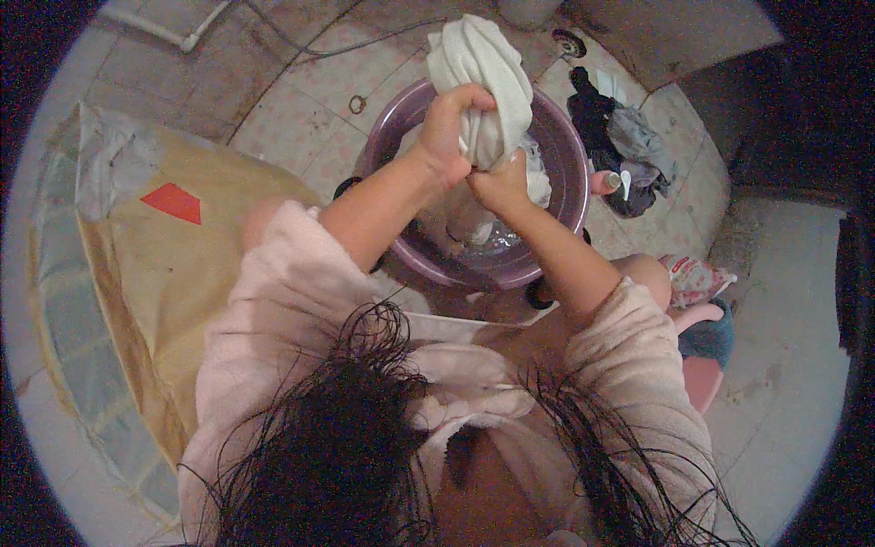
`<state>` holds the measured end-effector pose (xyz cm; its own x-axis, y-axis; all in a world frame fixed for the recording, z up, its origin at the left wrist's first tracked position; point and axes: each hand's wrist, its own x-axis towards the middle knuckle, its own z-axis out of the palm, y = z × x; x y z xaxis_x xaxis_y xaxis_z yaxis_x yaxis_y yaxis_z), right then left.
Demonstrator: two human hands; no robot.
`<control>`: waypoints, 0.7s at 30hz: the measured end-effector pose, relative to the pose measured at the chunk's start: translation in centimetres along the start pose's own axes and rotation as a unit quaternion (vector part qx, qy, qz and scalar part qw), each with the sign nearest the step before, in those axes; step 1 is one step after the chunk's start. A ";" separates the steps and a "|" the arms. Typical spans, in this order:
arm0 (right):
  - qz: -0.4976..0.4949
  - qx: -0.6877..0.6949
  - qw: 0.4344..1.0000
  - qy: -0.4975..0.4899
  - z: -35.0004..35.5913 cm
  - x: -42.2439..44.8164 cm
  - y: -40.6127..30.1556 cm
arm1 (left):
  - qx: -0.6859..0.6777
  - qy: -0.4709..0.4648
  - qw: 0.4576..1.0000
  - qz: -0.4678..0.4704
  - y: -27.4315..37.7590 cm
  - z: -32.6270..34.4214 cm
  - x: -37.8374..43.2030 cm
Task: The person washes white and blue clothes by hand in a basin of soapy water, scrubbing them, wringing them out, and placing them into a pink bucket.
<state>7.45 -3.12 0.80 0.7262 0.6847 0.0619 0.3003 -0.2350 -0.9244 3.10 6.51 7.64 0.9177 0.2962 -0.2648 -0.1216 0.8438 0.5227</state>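
Observation:
A twisted white cloth (478, 58) is held up over a purple plastic basin (580, 198). My left hand (451, 130) grips it around its middle, thumb across the folds. Just below, my right hand (502, 181) closes on the lower end of the same cloth, and the two hands nearly touch. Water with bright glints (502, 238) lies in the bottom of the basin. More pale wet fabric (539, 184) sits inside against the right side, partly hidden by my right hand and forearm.
Dark and grey clothes (636, 143) lie on the tiled floor to the right, near a pink bottle (603, 182). A printed plastic bag (694, 280) and a pink tub (703, 386) stand by my right knee. A large tan-covered object (205, 273) fills the left. A hose (369, 37) crosses behind.

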 end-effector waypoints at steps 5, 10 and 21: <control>-0.030 -0.078 0.997 0.001 -0.7 -0.1 -0.8 | -0.005 -0.034 0.999 -0.011 0.5 0.5 -0.1; -0.060 -0.100 0.993 0.006 -1.3 -0.5 -0.5 | -0.049 -0.024 0.998 -0.038 -0.3 0.6 0.3; -0.135 -0.367 0.909 0.144 -1.4 -2.6 1.1 | -0.028 -0.080 0.996 -0.015 0.6 1.4 -1.2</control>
<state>6.74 -6.07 0.16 0.6650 0.6018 0.4422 0.7464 -0.5554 -0.3667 2.49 6.06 9.46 0.9690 0.2002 -0.1450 -0.1108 0.8761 0.4693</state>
